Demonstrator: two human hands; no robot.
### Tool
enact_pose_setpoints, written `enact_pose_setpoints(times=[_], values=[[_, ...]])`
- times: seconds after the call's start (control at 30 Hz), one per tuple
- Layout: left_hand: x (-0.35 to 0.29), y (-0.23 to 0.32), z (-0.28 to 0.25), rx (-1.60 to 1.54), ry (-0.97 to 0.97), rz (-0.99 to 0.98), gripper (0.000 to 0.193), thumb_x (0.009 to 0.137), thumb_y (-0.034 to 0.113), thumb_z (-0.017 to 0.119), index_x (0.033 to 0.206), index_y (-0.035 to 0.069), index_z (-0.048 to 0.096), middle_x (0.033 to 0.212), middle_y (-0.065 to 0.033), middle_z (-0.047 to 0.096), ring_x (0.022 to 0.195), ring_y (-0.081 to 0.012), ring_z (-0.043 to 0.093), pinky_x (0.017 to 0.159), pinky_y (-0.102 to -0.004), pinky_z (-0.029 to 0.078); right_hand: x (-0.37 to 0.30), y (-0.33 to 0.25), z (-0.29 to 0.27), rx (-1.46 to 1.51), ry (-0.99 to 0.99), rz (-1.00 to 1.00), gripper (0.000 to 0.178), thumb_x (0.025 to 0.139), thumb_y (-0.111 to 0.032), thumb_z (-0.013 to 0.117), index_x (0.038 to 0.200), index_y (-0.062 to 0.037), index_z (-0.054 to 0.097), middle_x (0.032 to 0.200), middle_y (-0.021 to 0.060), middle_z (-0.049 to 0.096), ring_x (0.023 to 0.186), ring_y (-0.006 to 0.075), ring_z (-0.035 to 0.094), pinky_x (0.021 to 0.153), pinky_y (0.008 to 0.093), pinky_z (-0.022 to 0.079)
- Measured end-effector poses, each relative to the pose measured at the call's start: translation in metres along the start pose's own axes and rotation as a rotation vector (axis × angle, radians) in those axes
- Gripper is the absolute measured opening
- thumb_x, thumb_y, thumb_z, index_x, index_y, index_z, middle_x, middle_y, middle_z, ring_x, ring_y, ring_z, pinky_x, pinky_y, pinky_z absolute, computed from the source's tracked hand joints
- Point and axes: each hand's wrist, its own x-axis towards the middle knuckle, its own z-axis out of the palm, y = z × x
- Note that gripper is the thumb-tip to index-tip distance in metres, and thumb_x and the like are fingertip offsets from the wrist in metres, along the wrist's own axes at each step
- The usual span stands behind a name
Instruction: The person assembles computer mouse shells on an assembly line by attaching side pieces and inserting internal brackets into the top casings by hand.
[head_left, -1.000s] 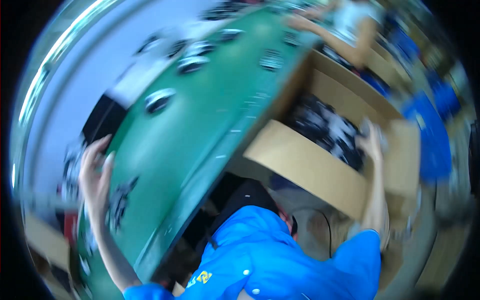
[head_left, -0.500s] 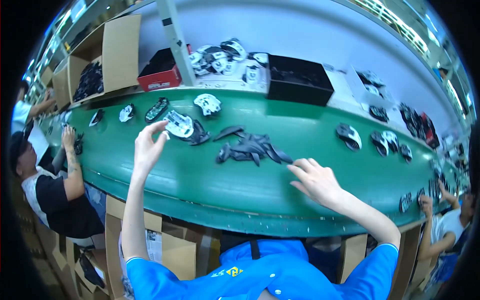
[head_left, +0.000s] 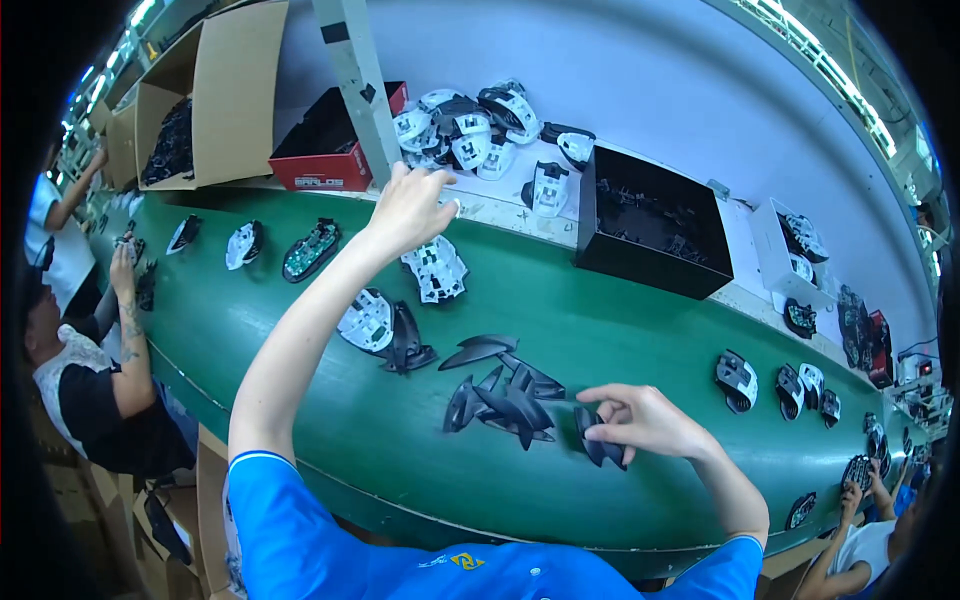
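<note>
My left hand (head_left: pixel 410 205) is stretched out at the shelf edge with its fingers apart; a small white patch shows at the thumb tip. Behind it is a pile of white-and-black computer mouse shells (head_left: pixel 470 145). Below that hand lies a white mouse frame (head_left: pixel 437 272), with a mouse shell (head_left: pixel 368 322) and dark pieces nearer me. My right hand (head_left: pixel 645 420) has its thumb and fingers closed round black curved plastic pieces (head_left: pixel 592 440) low over the green belt. Left of it lies a loose heap of similar black curved pieces (head_left: pixel 510 400).
A black box (head_left: pixel 650 225) of dark small parts and a red box (head_left: pixel 320 165) stand along the shelf beside a metal post (head_left: pixel 358 90). Mouse parts (head_left: pixel 738 378) sit on the belt (head_left: pixel 290 370) to the right, others to the left. Co-workers (head_left: pixel 100 370) work at both sides.
My left hand has moved up and right, from beside the mouse shell to the shelf edge. My right hand has closed on black curved pieces. The view has shifted.
</note>
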Motion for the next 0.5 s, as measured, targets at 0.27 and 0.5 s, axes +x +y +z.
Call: enact_pose_setpoints(times=[0.27, 0.5], values=[[0.103, 0.087, 0.07, 0.026, -0.264, -0.233, 0.08, 0.068, 0.067, 0.057, 0.11, -0.002, 0.061, 0.106, -0.0205, 0.061, 0.108, -0.0386, 0.047, 0.091, -0.0433, 0.043, 0.0, -0.015, -0.017, 0.41, -0.162, 0.014, 0.029, 0.083, -0.007, 0.064, 0.11, -0.0005, 0.052, 0.089, 0.0023, 0.057, 0.079, 0.0089, 0.057, 0.058, 0.0239, 0.055], [0.124, 0.071, 0.116, -0.041, -0.198, -0.486, 0.069, 0.057, 0.055, 0.071, 0.105, 0.006, 0.065, 0.117, -0.0159, 0.057, 0.114, -0.0317, 0.048, 0.092, -0.0407, 0.042, -0.022, 0.007, -0.022, 0.436, 0.116, 0.032, 0.019, 0.083, -0.008, 0.065, 0.1, 0.0008, 0.062, 0.082, 0.0052, 0.061, 0.075, 0.011, 0.061, 0.055, 0.0256, 0.056]])
